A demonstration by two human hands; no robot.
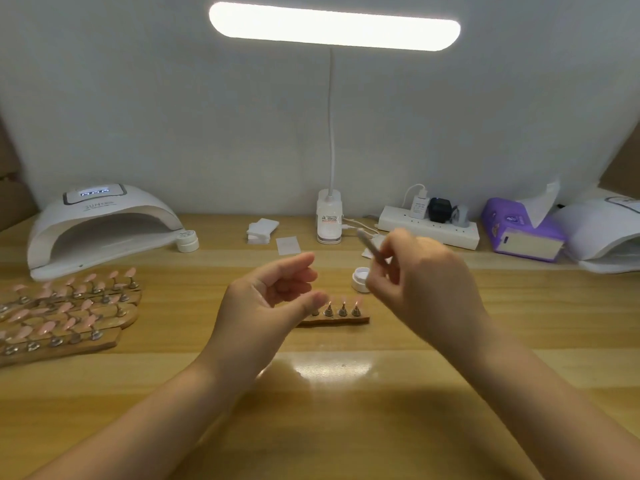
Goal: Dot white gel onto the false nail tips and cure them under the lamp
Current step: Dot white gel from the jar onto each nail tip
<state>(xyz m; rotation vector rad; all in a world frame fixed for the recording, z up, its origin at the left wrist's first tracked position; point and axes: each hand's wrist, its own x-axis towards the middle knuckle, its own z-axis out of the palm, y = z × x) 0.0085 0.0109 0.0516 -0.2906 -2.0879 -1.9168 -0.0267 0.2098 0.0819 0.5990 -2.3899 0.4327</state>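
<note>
1. The long pale wooden desk [346, 393] carries everything; a white dome-shaped curing lamp [100, 226] sits at its far left with the mouth facing us.
2. Left of centre, several wooden strips of pink false nail tips on metal stands [65, 306] lie bunched just in front of that lamp.
3. The right hand [426, 282] pinches a thin grey dotting tool [372, 245], tilted up, blurred.
4. The left hand [273, 296] hovers with fingers loosely curled, holding nothing.
5. Between the hands lies a short wooden strip of nail stands [341, 315], partly hidden.
6. Just behind it stands a small open white gel pot [360, 277].
7. I'd say dotting is in hand; next the tool tip must dip in the pot, then touch a tip lightly.
</note>
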